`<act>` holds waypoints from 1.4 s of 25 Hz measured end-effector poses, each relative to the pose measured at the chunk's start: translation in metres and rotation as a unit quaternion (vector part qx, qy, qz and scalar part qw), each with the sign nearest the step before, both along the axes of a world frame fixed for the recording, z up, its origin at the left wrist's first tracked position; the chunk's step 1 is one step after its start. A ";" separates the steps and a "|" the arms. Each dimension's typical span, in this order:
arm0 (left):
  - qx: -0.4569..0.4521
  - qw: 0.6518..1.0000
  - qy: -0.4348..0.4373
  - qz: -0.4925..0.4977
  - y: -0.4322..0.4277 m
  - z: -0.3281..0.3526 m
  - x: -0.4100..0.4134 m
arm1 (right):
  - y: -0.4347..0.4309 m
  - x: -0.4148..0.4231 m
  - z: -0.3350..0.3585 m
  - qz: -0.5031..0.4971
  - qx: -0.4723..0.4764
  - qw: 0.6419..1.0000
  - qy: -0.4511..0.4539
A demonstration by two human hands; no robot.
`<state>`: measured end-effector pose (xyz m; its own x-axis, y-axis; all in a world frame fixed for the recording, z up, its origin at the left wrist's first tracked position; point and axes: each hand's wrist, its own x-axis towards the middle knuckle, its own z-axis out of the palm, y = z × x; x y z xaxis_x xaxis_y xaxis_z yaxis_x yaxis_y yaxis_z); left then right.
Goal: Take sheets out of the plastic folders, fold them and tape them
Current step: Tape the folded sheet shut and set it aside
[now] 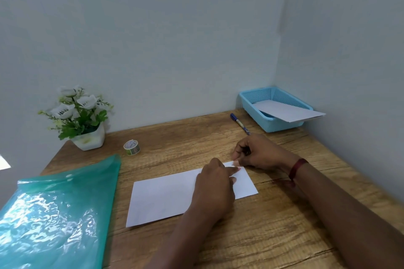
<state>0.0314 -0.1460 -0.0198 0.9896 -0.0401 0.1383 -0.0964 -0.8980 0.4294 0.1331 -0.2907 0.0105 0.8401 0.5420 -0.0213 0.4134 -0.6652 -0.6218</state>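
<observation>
A folded white sheet (166,196) lies flat in the middle of the wooden table (273,225). My left hand (215,190) rests on the sheet's right part, forefinger pressing near its far right corner. My right hand (255,153) sits at that same corner with thumb and fingers pinched at the paper's edge. A green plastic folder (54,214) lies at the left front. A small roll of tape (131,147) stands behind the folder, apart from both hands.
A blue basket (273,124) holding a white sheet (288,111) sits in the back right corner. A blue pen (239,122) lies next to it. A potted white flower (80,120) stands at the back left. Walls close in behind and to the right.
</observation>
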 end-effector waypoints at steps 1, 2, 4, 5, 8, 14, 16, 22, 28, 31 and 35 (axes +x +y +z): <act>0.000 1.000 -0.001 -0.002 0.000 0.000 -0.001 | 0.000 0.000 0.000 -0.010 0.002 1.000 0.002; -0.002 1.000 -0.002 -0.002 -0.001 0.000 -0.001 | 0.001 0.000 0.000 -0.020 0.004 1.000 0.006; -0.011 1.000 0.001 0.008 -0.001 -0.001 0.000 | 0.002 -0.002 -0.001 -0.043 0.014 0.999 0.015; -0.017 1.000 0.003 0.016 0.000 -0.001 0.000 | 0.004 -0.003 -0.002 -0.056 0.021 0.998 0.018; -0.034 0.999 0.008 0.029 0.000 -0.001 0.001 | 0.009 -0.006 -0.004 -0.086 0.025 0.996 -0.007; -0.045 0.999 0.003 0.025 0.002 0.001 0.000 | 0.011 -0.008 -0.006 -0.079 0.007 0.996 -0.033; -0.056 0.998 -0.001 0.032 0.002 0.001 -0.001 | 0.007 -0.007 -0.006 -0.065 0.012 0.998 -0.015; -0.079 0.995 -0.015 0.051 0.001 0.000 -0.003 | -0.002 -0.004 -0.004 -0.025 0.015 0.999 0.016; -0.084 0.994 -0.020 0.059 0.000 -0.001 -0.003 | -0.006 -0.006 -0.003 -0.003 0.018 0.999 0.043; -0.099 0.993 -0.018 0.064 0.003 -0.002 -0.002 | -0.006 -0.006 -0.004 -0.006 0.031 0.998 0.057; -0.097 0.993 -0.011 0.065 0.004 -0.001 0.000 | -0.003 -0.004 -0.005 -0.020 0.036 0.997 0.068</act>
<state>0.0314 -0.1419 -0.0212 0.9815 0.1164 0.1521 0.0031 -0.8037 0.5950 0.1290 -0.2934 0.0053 0.8529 0.5126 -0.0989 0.2960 -0.6309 -0.7172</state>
